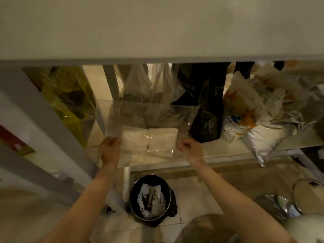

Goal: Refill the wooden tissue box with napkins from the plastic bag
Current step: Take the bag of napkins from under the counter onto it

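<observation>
A clear plastic bag (pixel 150 113) hangs in front of me over a low white shelf. Two stacks of white napkins (pixel 149 139) lie side by side in its lower part. My left hand (pixel 108 149) pinches the bag's left edge, beside the left stack. My right hand (pixel 190 149) pinches the right edge, beside the right stack. Both hands are closed on the plastic, holding the bag spread between them. No wooden tissue box is in view.
The white shelf (pixel 219 151) carries a black bag (pixel 205 102), a yellow-green bag (pixel 70 100) and printed sacks (pixel 254 116). A black bin (pixel 150 197) with soiled paper stands on the tiled floor below my arms. Metal lids (pixel 280 204) lie at the lower right. A white countertop fills the top.
</observation>
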